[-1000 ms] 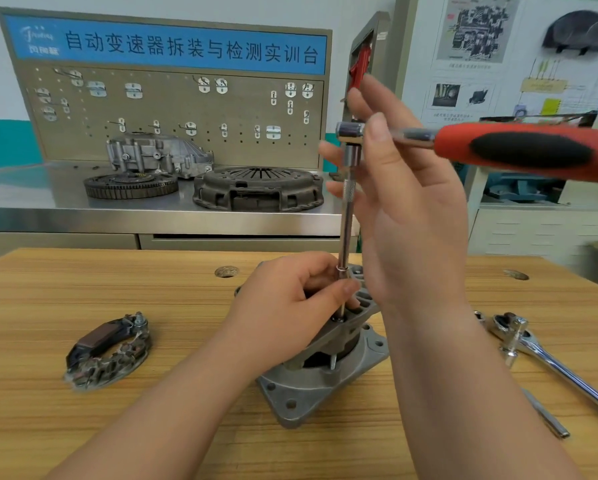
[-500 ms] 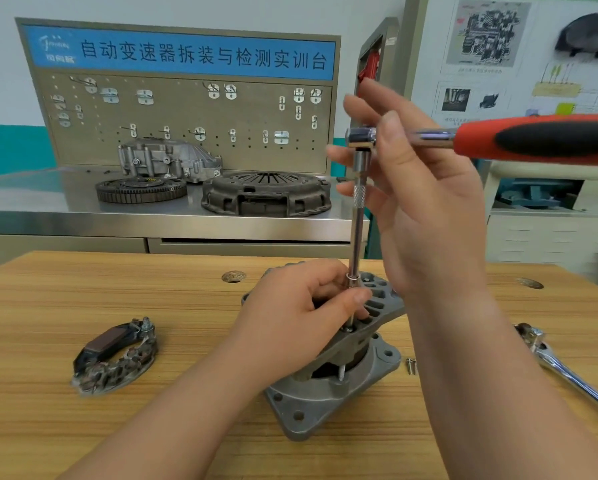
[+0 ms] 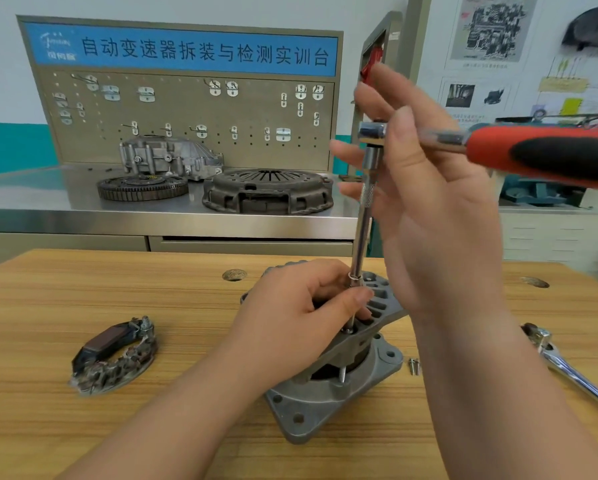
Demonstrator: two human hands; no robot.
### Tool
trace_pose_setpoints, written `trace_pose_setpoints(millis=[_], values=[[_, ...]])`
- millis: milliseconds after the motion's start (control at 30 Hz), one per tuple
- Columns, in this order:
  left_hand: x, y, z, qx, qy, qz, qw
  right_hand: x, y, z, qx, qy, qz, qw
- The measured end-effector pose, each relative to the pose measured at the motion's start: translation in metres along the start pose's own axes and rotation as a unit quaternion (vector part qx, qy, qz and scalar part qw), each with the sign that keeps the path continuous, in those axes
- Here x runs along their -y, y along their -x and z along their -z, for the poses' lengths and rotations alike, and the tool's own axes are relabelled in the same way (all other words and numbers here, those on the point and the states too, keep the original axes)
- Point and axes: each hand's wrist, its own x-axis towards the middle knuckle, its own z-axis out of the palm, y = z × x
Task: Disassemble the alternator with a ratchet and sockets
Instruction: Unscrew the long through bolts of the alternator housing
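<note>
Gripping the alternator on the table is the left hand; right above it, the right hand pinches the ratchet.

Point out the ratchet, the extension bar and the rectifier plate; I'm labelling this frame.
ratchet [image 3: 546, 157], head view, red-and-black handle.
extension bar [image 3: 362, 237], head view, plain shaft.
rectifier plate [image 3: 103, 342], head view, dark block at left.

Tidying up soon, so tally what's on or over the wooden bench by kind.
Ratchets: 2, red-handled and chrome
Alternator: 1
Rectifier: 1
Screws: 2
Total: 6
</note>
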Motion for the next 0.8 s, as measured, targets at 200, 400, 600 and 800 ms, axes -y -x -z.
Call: trace_pose_setpoints(millis=[200,400,600,800], values=[[-0.0051,0.0017,0.0001,0.018,-0.004,-0.001,1.0,0.0035,-0.003,0.0028,0.016,-0.16,-0.174,0.971],[-0.002,0.0,-0.0007,-0.004,-0.017,0.0,1.0,0.0001,0.0007,-0.0023,-0.027,-0.001,-0.013,1.0],[-0.0059,0.0011,-0.0003,0.011,-0.014,-0.003,1.0,0.0012,-0.001,0.003,0.017,-0.131,-0.153,0.979],[-0.0018,-0.0004,0.0,0.007,-0.022,0.001,1.0,0.0006,-0.0005,-0.0006,-0.034,-0.031,-0.057,0.997]])
